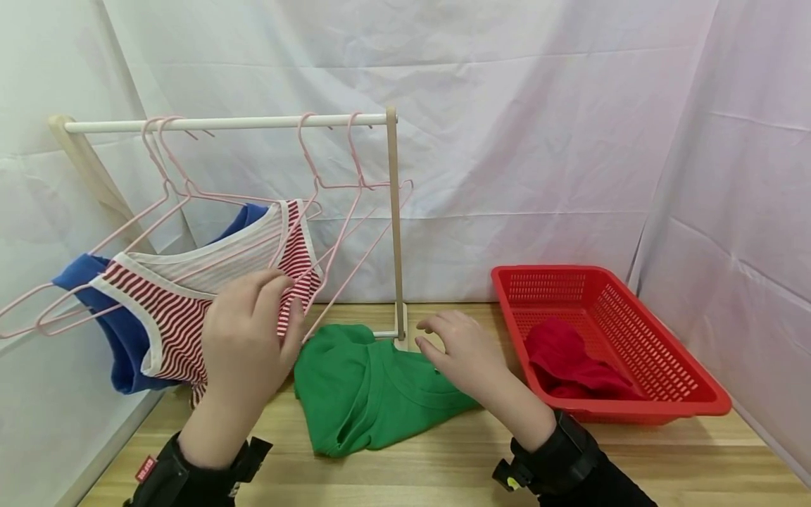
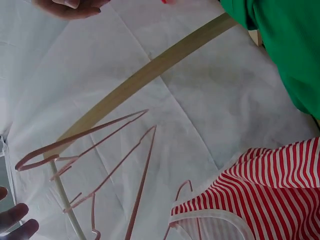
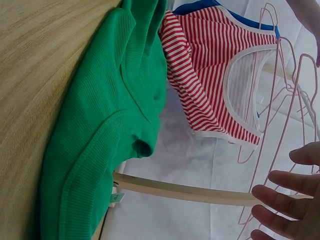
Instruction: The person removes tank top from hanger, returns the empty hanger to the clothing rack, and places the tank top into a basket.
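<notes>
My left hand [image 1: 250, 331] hovers in front of a red-and-white striped tank top [image 1: 177, 324] on a pink hanger. Its fingers [image 2: 12, 217] are loosely bent and hold nothing. Two bare pink hangers [image 1: 342, 239] hang just beyond it, at the rod's right end. A green garment [image 1: 380, 394] with ribbed trim lies folded on the table, and a small tag [image 3: 117, 198] shows on it. Over its right side my right hand [image 1: 465, 352] is raised, its fingers [image 3: 280, 202] spread and holding nothing. A blue garment [image 1: 123, 345] hangs behind the striped one, mostly hidden.
The clothes rack has a white rod [image 1: 253, 125] and wooden posts [image 1: 395, 225]. A red plastic basket [image 1: 671, 338] stands at the right of the table, with a crumpled red cloth item [image 1: 573, 359] inside. White curtains [image 1: 538, 141] enclose the wooden table [image 1: 405, 479].
</notes>
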Motion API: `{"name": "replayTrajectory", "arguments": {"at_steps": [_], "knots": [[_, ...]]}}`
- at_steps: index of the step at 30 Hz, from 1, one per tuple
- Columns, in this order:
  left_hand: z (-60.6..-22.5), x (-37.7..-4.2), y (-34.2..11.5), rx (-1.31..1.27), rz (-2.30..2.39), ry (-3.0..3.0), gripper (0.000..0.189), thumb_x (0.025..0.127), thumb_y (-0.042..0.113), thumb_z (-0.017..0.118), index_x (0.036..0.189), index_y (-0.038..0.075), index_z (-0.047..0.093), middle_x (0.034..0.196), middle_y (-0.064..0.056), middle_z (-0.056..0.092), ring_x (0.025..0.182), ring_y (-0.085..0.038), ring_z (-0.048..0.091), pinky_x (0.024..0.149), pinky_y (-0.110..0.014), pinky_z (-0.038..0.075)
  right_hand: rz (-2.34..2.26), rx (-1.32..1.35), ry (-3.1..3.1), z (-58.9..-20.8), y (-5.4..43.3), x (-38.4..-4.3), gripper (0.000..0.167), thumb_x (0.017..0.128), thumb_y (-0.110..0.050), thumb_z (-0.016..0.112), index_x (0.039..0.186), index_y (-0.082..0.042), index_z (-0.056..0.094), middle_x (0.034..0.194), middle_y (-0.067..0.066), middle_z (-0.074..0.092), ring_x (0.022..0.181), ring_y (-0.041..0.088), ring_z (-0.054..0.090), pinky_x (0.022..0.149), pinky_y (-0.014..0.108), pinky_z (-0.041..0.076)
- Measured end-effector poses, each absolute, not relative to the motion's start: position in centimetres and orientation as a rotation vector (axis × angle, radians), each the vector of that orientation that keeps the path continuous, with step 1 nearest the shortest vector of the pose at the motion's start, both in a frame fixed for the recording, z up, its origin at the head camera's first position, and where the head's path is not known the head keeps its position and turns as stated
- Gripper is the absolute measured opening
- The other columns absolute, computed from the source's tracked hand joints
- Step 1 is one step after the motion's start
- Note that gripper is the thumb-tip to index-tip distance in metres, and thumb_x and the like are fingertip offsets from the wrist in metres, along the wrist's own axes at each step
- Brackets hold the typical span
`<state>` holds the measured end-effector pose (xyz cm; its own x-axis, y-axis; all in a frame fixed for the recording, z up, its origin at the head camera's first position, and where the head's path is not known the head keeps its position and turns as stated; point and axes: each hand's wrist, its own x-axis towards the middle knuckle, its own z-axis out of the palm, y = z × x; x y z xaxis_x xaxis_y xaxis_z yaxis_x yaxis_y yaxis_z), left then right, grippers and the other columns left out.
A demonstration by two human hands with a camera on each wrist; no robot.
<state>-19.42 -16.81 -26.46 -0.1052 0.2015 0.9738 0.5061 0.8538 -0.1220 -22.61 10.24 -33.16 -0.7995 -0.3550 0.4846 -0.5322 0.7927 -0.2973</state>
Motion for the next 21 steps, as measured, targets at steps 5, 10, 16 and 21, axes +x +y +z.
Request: {"name": "replayTrajectory", "arguments": {"at_steps": [5, 10, 16, 21], "knots": [[-26.8, -19.0, -15.6, -0.673, -0.295, -1.621, 0.030, 0.096, 0.020, 0.050, 0.094, -0.005, 0.065, 0.094, -0.021, 0.066, 0.080, -0.042, 0.062, 0.067, -0.054, 0.049, 0.587, 0.694, -2.571, -33.2, 10.0, -22.6, 0.020, 0.093, -0.027, 0.067, 0.107, -0.013, 0.071, 0.105, 0.001, 0.067, 0.103, 0.021, 0.060, 0.090, 0.040, 0.048], [-27.4, -18.9, -14.6, -0.836, -0.282, -1.645, 0.025, 0.096, 0.015, 0.049, 0.092, -0.004, 0.065, 0.095, -0.019, 0.065, 0.082, -0.038, 0.062, 0.070, -0.051, 0.050, 0.614, 0.722, -2.561, -33.4, 9.8, -22.7, 0.021, 0.093, -0.027, 0.067, 0.107, -0.012, 0.071, 0.104, 0.002, 0.068, 0.101, 0.022, 0.060, 0.088, 0.041, 0.048], [-28.4, -19.1, -13.6, -0.953, -0.239, -1.702, 0.022, 0.095, 0.013, 0.048, 0.091, 0.000, 0.066, 0.093, -0.015, 0.065, 0.084, -0.035, 0.062, 0.071, -0.049, 0.050, 0.644, 0.740, -2.583, -33.8, 9.6, -22.8, 0.021, 0.093, -0.028, 0.066, 0.108, -0.013, 0.071, 0.105, 0.001, 0.067, 0.099, 0.020, 0.060, 0.085, 0.040, 0.049], [-29.3, -19.4, -13.4, -1.040, -0.176, -1.762, 0.025, 0.096, 0.016, 0.047, 0.091, 0.003, 0.067, 0.095, -0.013, 0.065, 0.088, -0.032, 0.063, 0.079, -0.048, 0.049, 0.640, 0.759, -2.585, -34.1, 9.4, -23.0, 0.022, 0.093, -0.027, 0.067, 0.107, -0.011, 0.071, 0.104, 0.003, 0.067, 0.097, 0.020, 0.060, 0.083, 0.040, 0.050]]}}
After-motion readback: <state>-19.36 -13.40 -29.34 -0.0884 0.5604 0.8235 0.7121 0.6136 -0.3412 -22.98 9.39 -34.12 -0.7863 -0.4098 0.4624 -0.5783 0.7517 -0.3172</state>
